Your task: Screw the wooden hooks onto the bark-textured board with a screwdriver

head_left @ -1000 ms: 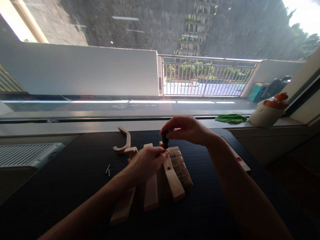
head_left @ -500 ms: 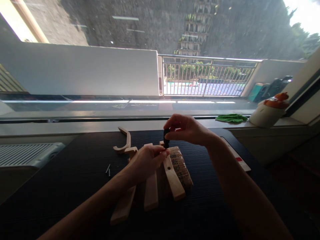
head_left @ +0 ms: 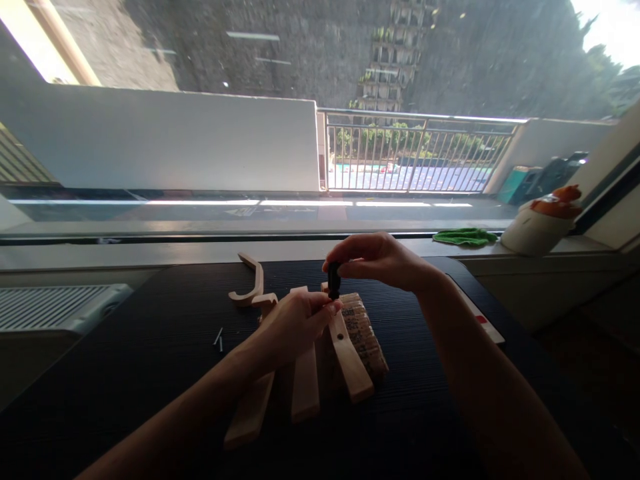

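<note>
My right hand [head_left: 377, 260] grips the black handle of a screwdriver [head_left: 334, 280] from above, holding it upright. Beneath its lower end, the thumb and forefinger of my left hand [head_left: 305, 317] are pinched together, hiding the tip and whatever is between them. They rest at the upper part of a curved wooden piece [head_left: 350, 363] with a dark hole. That piece leans along a ridged, printed bundle [head_left: 367, 333] on its right. Left of it lies a flat wooden bar [head_left: 305, 390], and a second wooden bar [head_left: 250, 417] is partly covered by my left forearm.
Two screws [head_left: 219, 339] lie on the black table [head_left: 165, 353] at the left. A hooked wooden piece [head_left: 256, 279] is farther back. A flat pale object [head_left: 483, 317] sits near the right edge. A green cloth [head_left: 465, 237] and a white pot [head_left: 535, 230] occupy the windowsill.
My right hand has shifted slightly on the screwdriver, its fingers placed differently around the handle. My left hand stays at the same spot on the wood. The whole view has drifted a little.
</note>
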Action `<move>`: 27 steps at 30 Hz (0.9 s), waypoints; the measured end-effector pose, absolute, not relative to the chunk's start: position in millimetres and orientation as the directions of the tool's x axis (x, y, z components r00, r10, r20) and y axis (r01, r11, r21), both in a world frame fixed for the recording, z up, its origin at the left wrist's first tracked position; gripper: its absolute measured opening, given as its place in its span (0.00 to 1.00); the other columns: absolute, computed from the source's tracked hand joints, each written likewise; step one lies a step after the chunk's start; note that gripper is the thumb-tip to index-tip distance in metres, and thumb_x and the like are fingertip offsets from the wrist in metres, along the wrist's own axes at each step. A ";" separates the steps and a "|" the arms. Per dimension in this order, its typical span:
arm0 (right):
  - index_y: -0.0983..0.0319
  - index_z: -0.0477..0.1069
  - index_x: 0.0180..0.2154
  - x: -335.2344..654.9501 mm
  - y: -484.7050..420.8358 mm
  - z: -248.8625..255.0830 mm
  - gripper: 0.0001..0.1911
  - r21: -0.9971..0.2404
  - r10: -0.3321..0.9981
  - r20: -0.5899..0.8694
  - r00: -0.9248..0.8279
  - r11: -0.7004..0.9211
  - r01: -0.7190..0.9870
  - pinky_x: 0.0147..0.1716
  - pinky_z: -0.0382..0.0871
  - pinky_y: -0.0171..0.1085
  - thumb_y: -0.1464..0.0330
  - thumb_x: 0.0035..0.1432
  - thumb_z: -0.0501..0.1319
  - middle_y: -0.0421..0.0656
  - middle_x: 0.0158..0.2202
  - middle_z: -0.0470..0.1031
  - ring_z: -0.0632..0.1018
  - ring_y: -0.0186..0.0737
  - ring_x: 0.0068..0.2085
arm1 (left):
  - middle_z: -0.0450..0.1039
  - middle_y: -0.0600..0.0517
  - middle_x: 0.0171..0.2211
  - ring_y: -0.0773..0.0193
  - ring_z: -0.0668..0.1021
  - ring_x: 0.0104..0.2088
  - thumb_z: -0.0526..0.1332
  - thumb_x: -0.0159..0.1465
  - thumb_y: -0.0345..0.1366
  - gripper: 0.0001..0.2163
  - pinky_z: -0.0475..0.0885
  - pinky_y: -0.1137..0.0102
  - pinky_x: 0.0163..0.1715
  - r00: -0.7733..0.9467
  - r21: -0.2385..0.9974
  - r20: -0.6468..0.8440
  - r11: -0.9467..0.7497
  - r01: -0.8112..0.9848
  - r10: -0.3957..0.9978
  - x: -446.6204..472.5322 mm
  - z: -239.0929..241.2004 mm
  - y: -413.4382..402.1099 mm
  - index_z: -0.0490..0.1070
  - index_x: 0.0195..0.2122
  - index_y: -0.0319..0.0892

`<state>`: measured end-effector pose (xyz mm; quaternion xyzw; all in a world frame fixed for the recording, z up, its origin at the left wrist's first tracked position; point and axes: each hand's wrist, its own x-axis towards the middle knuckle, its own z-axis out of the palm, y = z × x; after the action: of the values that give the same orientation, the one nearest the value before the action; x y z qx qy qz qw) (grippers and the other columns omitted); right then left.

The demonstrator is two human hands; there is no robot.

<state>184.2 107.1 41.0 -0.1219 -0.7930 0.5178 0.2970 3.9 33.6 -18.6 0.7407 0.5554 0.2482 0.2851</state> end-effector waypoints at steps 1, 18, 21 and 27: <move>0.64 0.71 0.40 183.7 107.5 40.5 0.13 -0.886 0.509 0.354 -0.784 0.451 -0.107 0.41 0.69 0.40 0.68 0.51 0.62 0.44 0.39 0.74 0.74 0.36 0.40 | 0.65 0.54 0.18 0.71 0.64 0.17 0.47 0.61 0.50 0.22 0.54 0.75 0.17 0.259 0.691 0.058 -0.226 0.687 0.964 3.8 -18.4 33.7 0.68 0.23 0.38; 0.63 0.68 0.48 178.9 106.4 39.2 0.18 -0.871 0.528 0.322 -0.786 0.490 -0.028 0.34 0.69 0.35 0.65 0.56 0.57 0.44 0.37 0.73 0.73 0.32 0.34 | 0.63 0.55 0.16 0.71 0.64 0.17 0.46 0.62 0.48 0.21 0.54 0.74 0.18 0.249 0.680 0.077 -0.233 0.695 0.965 4.1 -19.0 35.2 0.67 0.22 0.39; 0.63 0.68 0.48 181.8 107.2 39.7 0.17 -0.899 0.496 0.307 -0.812 0.431 -0.076 0.35 0.69 0.36 0.67 0.57 0.56 0.47 0.42 0.74 0.74 0.34 0.37 | 0.63 0.55 0.16 0.71 0.64 0.17 0.46 0.62 0.49 0.21 0.55 0.74 0.18 0.256 0.677 0.064 -0.230 0.699 0.965 3.3 -18.1 34.6 0.67 0.22 0.39; 0.64 0.69 0.46 180.9 107.1 37.3 0.16 -0.922 0.501 0.289 -0.816 0.376 -0.095 0.35 0.70 0.35 0.67 0.54 0.59 0.46 0.41 0.75 0.75 0.33 0.37 | 0.64 0.55 0.17 0.71 0.64 0.17 0.46 0.61 0.49 0.21 0.54 0.74 0.18 0.254 0.673 0.060 -0.227 0.704 0.965 3.3 -16.3 33.0 0.69 0.23 0.39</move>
<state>180.9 107.1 37.3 -0.1297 -0.7826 0.5435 0.2744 3.3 33.0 -16.3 0.7446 0.5604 0.2432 0.2692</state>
